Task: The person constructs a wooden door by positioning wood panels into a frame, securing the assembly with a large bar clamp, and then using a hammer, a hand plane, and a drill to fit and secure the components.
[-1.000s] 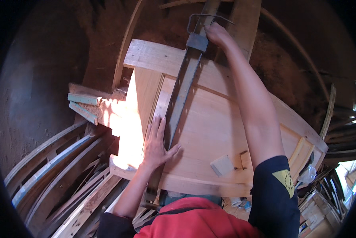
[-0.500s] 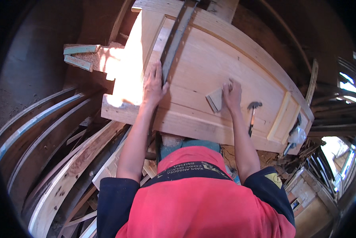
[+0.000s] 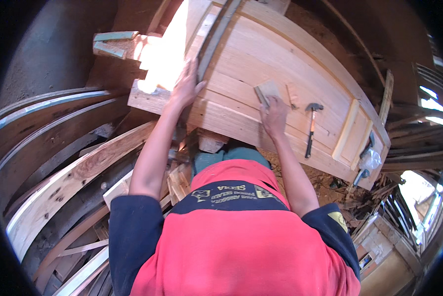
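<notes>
A pale wooden door with framed panels [image 3: 251,54] lies flat before me. My left hand [image 3: 184,89] rests on its left part with fingers stretched out, next to a long dark bar [image 3: 215,42] that crosses the door. Around the near end of a small flat wooden block [image 3: 267,89], my right hand [image 3: 274,116] has its fingers closed; the fingertips are partly hidden. Just right of the block lies a short wooden piece [image 3: 292,95]. Farther right, a claw hammer [image 3: 311,130] with a black-ended handle lies on the door.
Long boards [image 3: 78,182] lean and stack at my left. Beyond the door's left edge are light-blue-edged wood pieces [image 3: 115,37]. A clear plastic bag [image 3: 370,160] sits at the door's right end, with scrap wood [image 3: 404,197] beyond it.
My right hand has moved left and nearer, onto the wooden block. The short wooden piece now shows on the door where that hand was. My left hand stays flat beside the bar.
</notes>
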Tool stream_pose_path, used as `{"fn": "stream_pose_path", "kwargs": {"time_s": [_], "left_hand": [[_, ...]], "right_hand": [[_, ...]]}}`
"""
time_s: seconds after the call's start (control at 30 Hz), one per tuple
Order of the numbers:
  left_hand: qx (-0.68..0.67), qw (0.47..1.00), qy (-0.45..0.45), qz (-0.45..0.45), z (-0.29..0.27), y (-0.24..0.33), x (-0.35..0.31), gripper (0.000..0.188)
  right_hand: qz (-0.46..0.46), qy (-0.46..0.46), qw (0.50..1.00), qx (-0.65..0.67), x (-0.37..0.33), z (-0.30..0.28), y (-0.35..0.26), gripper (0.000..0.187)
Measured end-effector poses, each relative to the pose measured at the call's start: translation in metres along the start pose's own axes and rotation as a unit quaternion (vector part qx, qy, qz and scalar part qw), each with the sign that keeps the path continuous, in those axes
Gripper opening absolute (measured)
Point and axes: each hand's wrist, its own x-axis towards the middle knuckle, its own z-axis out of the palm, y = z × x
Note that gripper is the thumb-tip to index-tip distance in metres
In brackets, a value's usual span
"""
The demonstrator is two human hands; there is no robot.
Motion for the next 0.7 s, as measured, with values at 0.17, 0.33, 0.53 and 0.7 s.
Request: {"fn": "stream_pose_path", "kwargs": {"time_s": [0.17,0.33,0.53,0.7], "left_hand": [[-0.021,0.99,0.098,-0.096,-0.021,0.016,-0.136,0.062],[0.018,0.965,0.185,-0.183,-0.016,0.047,-0.239,0.054],[-0.066,0.94,0.254,-0.217,-0.01,0.094,-0.265,0.046],[-0.395,0.852,0.222,-0.26,0.011,0.118,-0.24,0.044]], "right_hand": [[0.114,0.0,0.993,-0.021,-0.008,0.008,0.069,0.047],[0.102,0.046,0.991,-0.076,0.0,0.021,0.156,0.056],[0.12,0.146,0.982,0.005,0.025,0.008,0.133,0.058],[-0.145,-0.001,0.975,0.171,0.006,-0.023,-0.036,0.043]]}}
